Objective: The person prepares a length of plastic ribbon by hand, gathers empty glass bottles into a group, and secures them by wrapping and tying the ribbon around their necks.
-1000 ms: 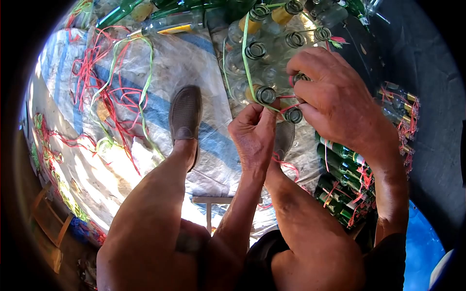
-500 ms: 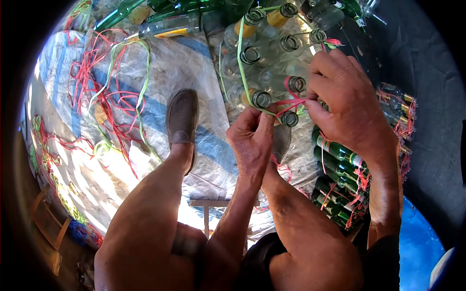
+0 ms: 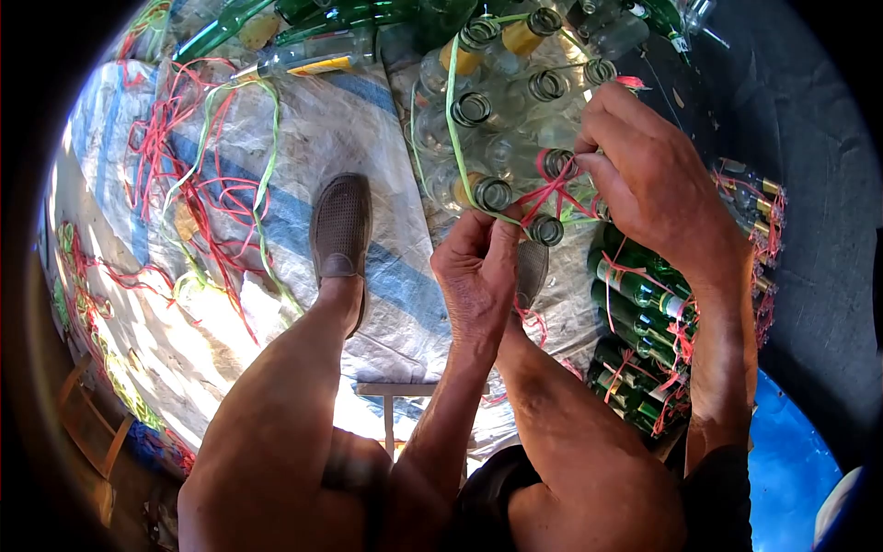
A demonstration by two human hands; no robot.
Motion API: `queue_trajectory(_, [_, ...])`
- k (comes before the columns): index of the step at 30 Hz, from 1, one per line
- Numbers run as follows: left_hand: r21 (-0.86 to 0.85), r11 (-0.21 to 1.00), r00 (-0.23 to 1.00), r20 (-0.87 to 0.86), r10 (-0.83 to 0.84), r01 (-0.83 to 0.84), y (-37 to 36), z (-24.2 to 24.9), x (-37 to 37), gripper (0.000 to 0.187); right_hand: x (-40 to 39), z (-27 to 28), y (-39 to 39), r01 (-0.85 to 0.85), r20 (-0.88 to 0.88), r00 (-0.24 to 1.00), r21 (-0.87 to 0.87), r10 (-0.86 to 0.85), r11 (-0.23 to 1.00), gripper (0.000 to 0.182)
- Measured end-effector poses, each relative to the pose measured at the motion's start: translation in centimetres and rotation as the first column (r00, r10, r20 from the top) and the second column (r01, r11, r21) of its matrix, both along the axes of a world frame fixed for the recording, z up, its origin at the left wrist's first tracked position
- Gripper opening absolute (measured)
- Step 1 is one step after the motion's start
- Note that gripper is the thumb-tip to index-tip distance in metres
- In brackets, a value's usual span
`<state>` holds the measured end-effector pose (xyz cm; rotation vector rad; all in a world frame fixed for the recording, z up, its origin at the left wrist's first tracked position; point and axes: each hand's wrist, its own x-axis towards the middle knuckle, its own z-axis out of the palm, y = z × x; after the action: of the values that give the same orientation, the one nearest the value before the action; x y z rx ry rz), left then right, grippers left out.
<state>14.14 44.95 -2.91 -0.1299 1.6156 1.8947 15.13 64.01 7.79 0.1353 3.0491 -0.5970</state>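
Several clear glass bottles (image 3: 471, 109) stand packed together, mouths up, with green plastic string (image 3: 451, 110) running round the outside of their necks. Pink string (image 3: 550, 191) crosses between the nearest necks in a star-like knot. My left hand (image 3: 480, 267) pinches the ends of the string, thumb against forefinger, just beside the two nearest bottle mouths. On the other side, my right hand (image 3: 648, 175) is closed at the pink string, its thumb and fingertip together near a pink-wrapped neck (image 3: 557, 164). The palm side of the right hand is hidden.
Bundles of green bottles (image 3: 644, 293) tied with pink string lie at the right. More green bottles (image 3: 349, 20) lie at the back. Loose pink and green string (image 3: 198, 198) is strewn over the white-and-blue tarp (image 3: 386, 317). A blue surface (image 3: 791, 460) is at lower right.
My right hand has shifted slightly up, and its fingers have drawn closer together. The gathered pink strands now spread into a star-like crossing between the necks. My left hand stays in place.
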Motion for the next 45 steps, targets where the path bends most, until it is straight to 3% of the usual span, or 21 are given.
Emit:
queue_trajectory(11, [-0.046,0.997,0.998,-0.027,-0.062,0.061,-0.2,-0.2,0.2,0.016,-0.3,-1.5,1.3,-0.023,0.004,1.0,-0.135,0.024,0.991,0.008])
queue_trajectory(16, [-0.002,1.0,0.999,-0.035,0.008,-0.008,0.4,-0.2,0.5,0.016,-0.8,-1.7,1.3,0.026,0.032,0.999,-0.088,-0.023,0.996,0.01])
queue_trajectory(26, [-0.01,1.0,1.0,-0.026,-0.014,0.014,0.1,0.1,0.3,0.014,-1.2,-3.7,1.8,0.002,0.051,0.999,-0.034,0.0,0.999,0.008])
queue_trajectory(32, [-0.053,0.999,0.998,-0.069,0.002,-0.006,-0.2,0.0,0.0,0.013,-2.7,-2.2,1.6,0.234,0.404,0.907,-0.25,-0.119,0.94,0.012])
queue_trajectory(35, [-0.049,0.999,0.999,-0.041,0.016,-0.018,-0.2,0.4,-0.3,0.012,-2.8,-1.9,1.1,0.351,0.458,0.866,-0.27,-0.201,0.897,0.014])
queue_trajectory(38, [-0.06,0.998,0.998,-0.06,0.016,-0.019,-0.4,0.5,-0.6,0.012,-2.3,-2.3,1.2,0.378,0.425,0.876,-0.316,-0.226,0.87,0.015])
queue_trajectory(43, [-0.052,0.999,0.997,-0.073,-0.011,0.008,-1.3,0.5,-1.2,0.012,0.1,-3.9,0.3,0.273,0.097,0.961,-0.18,-0.26,0.945,0.016])
queue_trajectory(45, [-0.054,0.999,0.996,-0.093,-0.009,0.004,-1.2,0.8,-1.3,0.013,1.0,-3.6,-1.0,0.311,-0.019,0.948,-0.151,-0.317,0.938,0.017])
